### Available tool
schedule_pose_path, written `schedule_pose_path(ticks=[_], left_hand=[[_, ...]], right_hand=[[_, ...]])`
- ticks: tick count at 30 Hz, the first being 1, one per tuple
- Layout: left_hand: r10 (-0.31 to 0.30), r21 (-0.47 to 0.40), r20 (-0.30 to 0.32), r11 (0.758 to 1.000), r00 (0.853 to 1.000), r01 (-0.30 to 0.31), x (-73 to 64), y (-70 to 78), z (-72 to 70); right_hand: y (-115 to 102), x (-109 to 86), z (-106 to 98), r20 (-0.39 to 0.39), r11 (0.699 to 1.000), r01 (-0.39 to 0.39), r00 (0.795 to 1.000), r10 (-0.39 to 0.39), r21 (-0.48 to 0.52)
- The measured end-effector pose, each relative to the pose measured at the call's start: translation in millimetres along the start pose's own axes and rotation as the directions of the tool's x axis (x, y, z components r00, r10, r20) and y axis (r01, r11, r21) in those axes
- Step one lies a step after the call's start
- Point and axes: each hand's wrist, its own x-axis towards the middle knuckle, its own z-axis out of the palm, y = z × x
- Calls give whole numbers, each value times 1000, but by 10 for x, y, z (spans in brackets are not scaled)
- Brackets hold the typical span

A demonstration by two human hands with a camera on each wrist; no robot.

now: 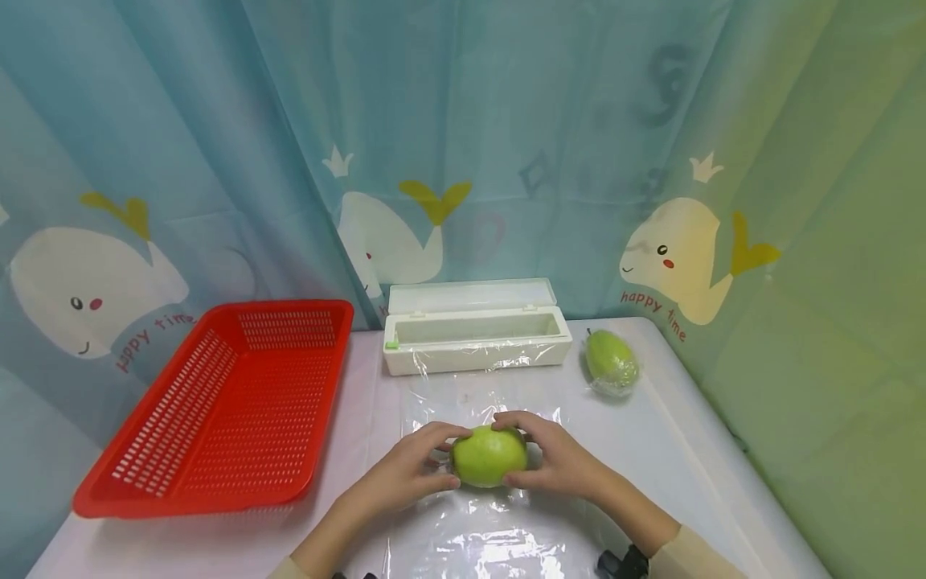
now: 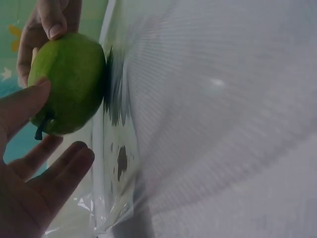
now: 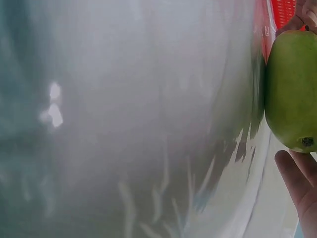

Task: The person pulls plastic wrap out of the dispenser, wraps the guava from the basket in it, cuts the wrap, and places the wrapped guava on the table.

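Note:
A green pear [image 1: 489, 457] lies on its side on a sheet of clear cling film [image 1: 499, 543] at the front middle of the table. My left hand [image 1: 414, 474] holds its stem end, thumb in front and fingers behind. From the other side my right hand [image 1: 555, 460] grips the blunt end with thumb and fingers. In the left wrist view the pear [image 2: 69, 82] shows its dark stem, and the left thumb touches its skin. The right wrist view shows the pear's blossom end [image 3: 307, 141] close to the right fingers. The pear's underside is hidden.
Behind the film stands a white cling film box [image 1: 477, 354], its lid raised, with film running out over its front edge. A red plastic basket [image 1: 318, 450] sits on the left. Another pear [image 1: 611, 360], with film around it, lies at the back right. A curtain [image 1: 506, 121] hangs behind.

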Motion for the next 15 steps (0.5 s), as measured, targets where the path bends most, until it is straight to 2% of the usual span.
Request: schedule_pose_path(ticks=[4, 10, 13, 15], left_hand=[[-10, 46, 14, 999, 1000, 10, -6, 7, -7], [-53, 63, 40, 997, 998, 50, -24, 36, -32], [-82, 107, 21, 991, 996, 79, -65, 57, -52], [-84, 167, -11, 982, 996, 85, -118, 77, -70]], right_hand=[[10, -16, 6, 12, 1000, -26, 1000, 26, 0], [19, -47, 24, 28, 1000, -17, 999, 17, -23], [2, -56, 5, 26, 998, -25, 999, 26, -58], [-27, -75, -26, 28, 995, -35, 999, 37, -89]])
